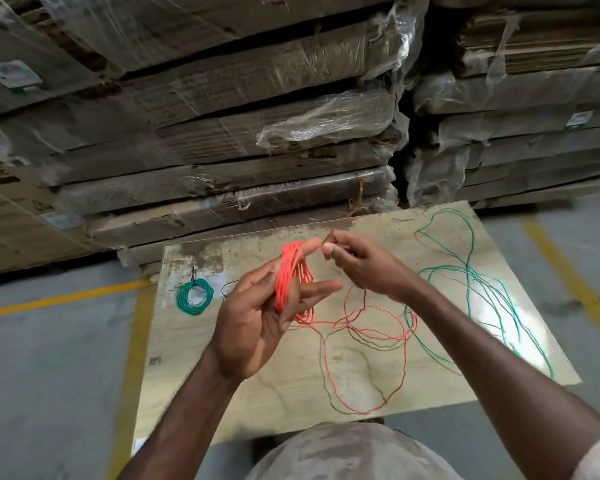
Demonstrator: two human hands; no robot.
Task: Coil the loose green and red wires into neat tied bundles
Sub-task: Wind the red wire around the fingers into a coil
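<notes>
A coil of red wire (293, 278) is carried on the left hand (257, 317), its turns looped around the extended fingers, which are held nearly straight and spread so that the loops are kept apart from the palm. The running end of the same wire is pinched between thumb and fingertips of the right hand (357, 263), just beside the left fingertips and raised above the board. From the bottom of the coil the unwound red wire (378, 341) trails down onto the wooden board (194, 393), where it lies in wide slack loops that cross one another. Winding appears to be under way, with a fair length judged to be left. For a neat bundle, each new turn should be laid beside the last at an even, light tension, and the left fingers kept at a constant spread so that all loops come out alike; the slack on the board should be watched, since its crossings could be drawn into a knot. The loose green wire (471, 282) is spread over the right part of the board, overlapping the red slack at one edge, and is best kept from being dragged along. A finished green bundle (194, 296), tied with a dark tie, lies at the board's left edge. Stacks of wrapped cardboard (257, 133) stand behind.
</notes>
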